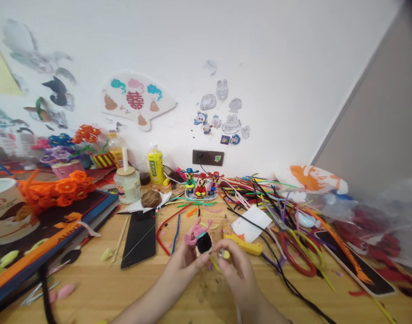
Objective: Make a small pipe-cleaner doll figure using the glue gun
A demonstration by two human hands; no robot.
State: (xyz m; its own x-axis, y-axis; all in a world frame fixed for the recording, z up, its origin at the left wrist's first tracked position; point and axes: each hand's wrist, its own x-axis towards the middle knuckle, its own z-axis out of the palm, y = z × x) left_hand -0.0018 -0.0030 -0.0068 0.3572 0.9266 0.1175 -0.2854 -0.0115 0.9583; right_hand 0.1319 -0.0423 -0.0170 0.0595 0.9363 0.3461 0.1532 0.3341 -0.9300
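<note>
Two hands, both gripping, above the wooden counter [138, 288]. Left hand [186, 261]: one small pink-and-black fuzzy figure [203, 242]. Right hand [239, 268]: one small yellow piece [225, 254], pinched. Beyond them: three colourful hatted figurines [201, 188]. To their right: one pair of red-handled scissors [307, 267].

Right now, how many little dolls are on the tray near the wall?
3: the green one on the left, the red one in the middle and the pink one on the right. Something small could hide behind them.

Fuzzy figure [203, 243], smooth wooden tabletop [101, 290].
</note>
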